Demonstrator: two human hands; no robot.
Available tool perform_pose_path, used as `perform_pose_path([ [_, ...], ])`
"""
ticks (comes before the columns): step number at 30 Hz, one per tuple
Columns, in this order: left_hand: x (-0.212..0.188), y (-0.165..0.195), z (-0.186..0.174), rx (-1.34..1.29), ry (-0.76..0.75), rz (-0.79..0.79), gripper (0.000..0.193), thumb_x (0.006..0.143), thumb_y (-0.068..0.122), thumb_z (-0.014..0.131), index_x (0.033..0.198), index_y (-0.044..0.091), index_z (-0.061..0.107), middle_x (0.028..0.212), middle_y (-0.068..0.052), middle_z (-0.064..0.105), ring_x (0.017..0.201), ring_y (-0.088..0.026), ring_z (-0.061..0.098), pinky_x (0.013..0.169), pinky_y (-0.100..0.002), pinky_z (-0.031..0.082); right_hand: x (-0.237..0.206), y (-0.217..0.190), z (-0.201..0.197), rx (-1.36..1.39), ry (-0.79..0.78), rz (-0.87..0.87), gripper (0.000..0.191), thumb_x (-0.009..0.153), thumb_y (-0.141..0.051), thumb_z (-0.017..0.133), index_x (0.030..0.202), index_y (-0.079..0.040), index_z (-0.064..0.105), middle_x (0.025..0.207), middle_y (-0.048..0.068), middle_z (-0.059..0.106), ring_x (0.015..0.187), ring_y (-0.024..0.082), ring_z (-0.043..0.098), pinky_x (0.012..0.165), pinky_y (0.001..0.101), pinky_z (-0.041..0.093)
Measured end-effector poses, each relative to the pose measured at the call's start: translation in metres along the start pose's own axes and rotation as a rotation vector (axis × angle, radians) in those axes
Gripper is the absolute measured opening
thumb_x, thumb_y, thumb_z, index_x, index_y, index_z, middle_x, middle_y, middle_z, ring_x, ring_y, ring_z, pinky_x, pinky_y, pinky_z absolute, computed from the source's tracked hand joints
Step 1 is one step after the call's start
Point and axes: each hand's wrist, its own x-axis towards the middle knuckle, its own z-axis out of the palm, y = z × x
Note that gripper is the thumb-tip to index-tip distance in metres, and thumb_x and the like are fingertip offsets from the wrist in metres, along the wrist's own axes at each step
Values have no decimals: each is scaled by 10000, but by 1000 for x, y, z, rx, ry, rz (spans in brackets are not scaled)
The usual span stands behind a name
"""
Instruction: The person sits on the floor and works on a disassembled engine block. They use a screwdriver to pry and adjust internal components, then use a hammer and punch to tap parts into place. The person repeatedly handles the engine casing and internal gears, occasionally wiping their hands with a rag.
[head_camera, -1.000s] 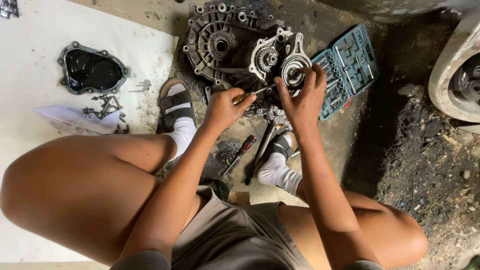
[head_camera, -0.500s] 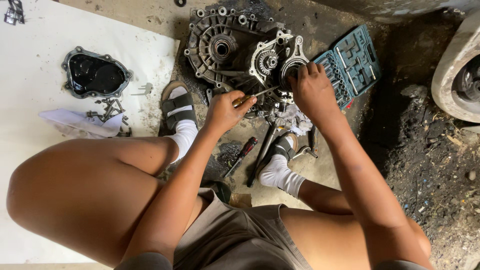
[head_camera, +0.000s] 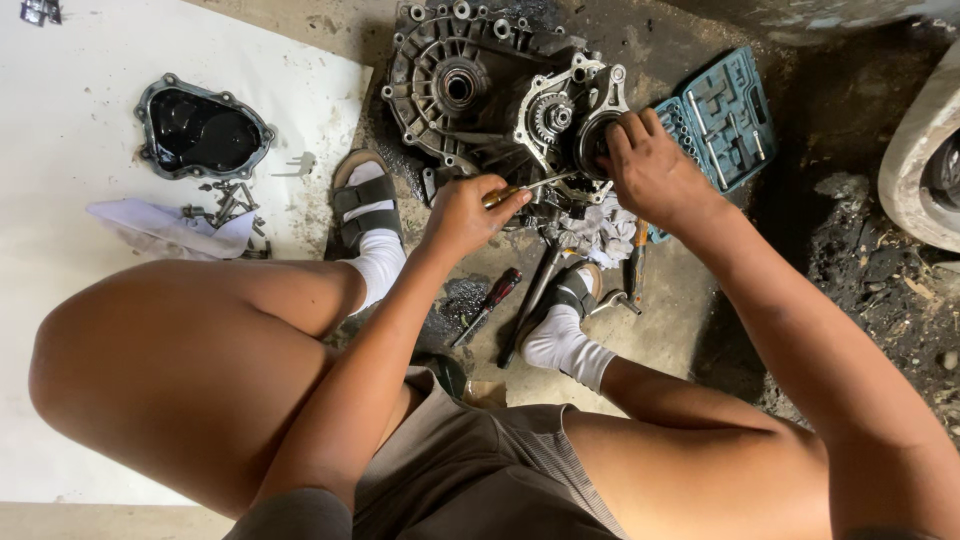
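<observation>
A greasy metal gearbox housing (head_camera: 450, 85) lies on the dirty floor in front of me, with a smaller gear assembly (head_camera: 560, 115) at its right side. My left hand (head_camera: 470, 215) grips a thin screwdriver (head_camera: 530, 187) whose shaft points right toward the assembly. My right hand (head_camera: 650, 170) rests on the round part at the assembly's right edge, fingers curled over it. A crumpled rag (head_camera: 600, 230) lies just below the assembly.
A blue socket set case (head_camera: 725, 115) sits open at the right. A black oily cover (head_camera: 200, 130), loose bolts (head_camera: 225, 205) and a rag lie on white sheeting (head_camera: 80, 90) at left. A red-handled screwdriver (head_camera: 490, 300) and long tools lie between my sandalled feet. A tyre (head_camera: 925, 160) is far right.
My right hand has moved up and right onto the round part of the assembly. The left hand keeps the screwdriver at about the same spot. The view has shifted slightly.
</observation>
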Motion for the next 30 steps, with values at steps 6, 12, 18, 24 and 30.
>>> perform_pose_path([
  [6,-1,3,0,3,35,57,464,911,494,753,848,35,735,688,-114,711,524,-227,659,513,-353,504,2,3,-1,-46,-85,-5,395,1055,-189,523,1281,134,524,1218,270,579,1151,386,549,931,453,556],
  [12,-6,3,6,13,78,45,453,907,482,758,826,37,728,645,-110,695,483,-224,647,468,-349,483,2,-5,-7,-3,-84,72,402,1112,-248,446,1293,105,513,1265,271,564,1200,393,533,1007,491,505],
  [18,-6,0,6,-19,78,42,444,911,473,752,809,42,732,607,-100,674,454,-213,610,455,-352,455,12,-5,-16,-280,-309,31,398,1073,-271,383,1320,6,530,1280,196,585,1166,304,549,1048,448,446],
  [24,-5,0,7,-11,73,66,446,931,464,744,752,59,702,575,-59,656,434,-179,585,429,-343,445,12,-14,-11,-175,-272,170,365,1094,-250,383,1260,22,561,1280,225,595,1170,352,537,1039,472,432],
  [30,-3,-1,1,9,74,33,450,931,472,748,752,62,694,575,-57,661,457,-177,621,454,-347,472,11,-29,2,13,-9,423,393,1078,-306,505,1082,64,638,1046,285,678,1020,444,630,817,536,525],
])
